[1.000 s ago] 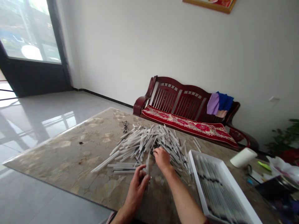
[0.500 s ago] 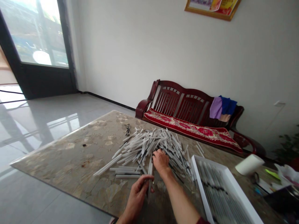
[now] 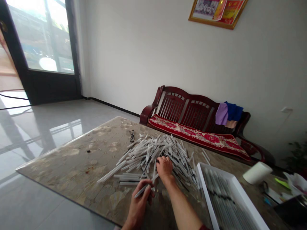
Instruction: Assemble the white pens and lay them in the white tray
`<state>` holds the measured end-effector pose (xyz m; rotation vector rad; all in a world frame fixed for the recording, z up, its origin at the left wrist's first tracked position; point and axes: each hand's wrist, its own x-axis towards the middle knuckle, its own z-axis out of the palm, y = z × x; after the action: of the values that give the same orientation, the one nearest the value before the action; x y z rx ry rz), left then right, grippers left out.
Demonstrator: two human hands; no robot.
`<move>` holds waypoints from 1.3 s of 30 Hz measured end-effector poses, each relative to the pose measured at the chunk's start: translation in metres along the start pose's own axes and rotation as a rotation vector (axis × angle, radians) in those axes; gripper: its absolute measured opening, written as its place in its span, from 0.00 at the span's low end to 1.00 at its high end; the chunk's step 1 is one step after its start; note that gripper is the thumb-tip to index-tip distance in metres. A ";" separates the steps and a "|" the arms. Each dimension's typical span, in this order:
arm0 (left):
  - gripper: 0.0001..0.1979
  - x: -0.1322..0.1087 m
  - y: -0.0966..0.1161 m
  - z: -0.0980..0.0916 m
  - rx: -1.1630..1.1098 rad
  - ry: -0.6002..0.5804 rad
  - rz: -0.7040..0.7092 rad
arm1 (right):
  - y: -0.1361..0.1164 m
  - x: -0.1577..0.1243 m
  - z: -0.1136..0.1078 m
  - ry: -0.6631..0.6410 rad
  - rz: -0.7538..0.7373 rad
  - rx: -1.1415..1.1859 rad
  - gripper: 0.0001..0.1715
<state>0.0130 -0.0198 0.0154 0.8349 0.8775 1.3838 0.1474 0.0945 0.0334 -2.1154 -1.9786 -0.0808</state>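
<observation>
White stick (image 3: 143,190), thin and pen-like, is clamped in the grip of the left hand (image 3: 139,204). The fingers are closed round its lower part, so that it is tilted up and away to the right. More than one may be held, as the view there is small and soft. Stick and hand are held just above the near part of the desk (image 3: 72,159), just short of the heap.

The right hand (image 3: 164,166) is laid palm down on the near edge of the pile of like sticks (image 3: 148,150), its fingers curled onto them. Whether its grip is closed on any cannot be told. The pile is spread across the middle of the desk, white pieces crossed with a few dark ones, and several loose sticks are laid flat to its left.

Just right of the pile a white tray (image 3: 214,169) is set, in which further sticks are laid side by side. A pair of spectacles (image 3: 131,135) is seen at the pile's far edge. Beyond the tray a white roll (image 3: 256,172) is laid on its side.

Behind the desk a dark wooden bench (image 3: 192,108) is stood against the wall, with a red cushion (image 3: 196,134) on its seat and purple and blue cloths (image 3: 227,113) hung over its back. A framed picture (image 3: 217,12) is hung above, and a glazed door (image 3: 40,41) is seen at far left.
</observation>
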 end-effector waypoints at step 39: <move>0.26 0.011 -0.011 -0.008 -0.234 0.134 -0.159 | 0.044 -0.024 -0.013 0.064 -0.020 0.142 0.11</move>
<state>0.0110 -0.0093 0.0019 0.4884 0.8454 1.3821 0.1904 0.0662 0.0347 -1.9804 -1.9093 -0.0109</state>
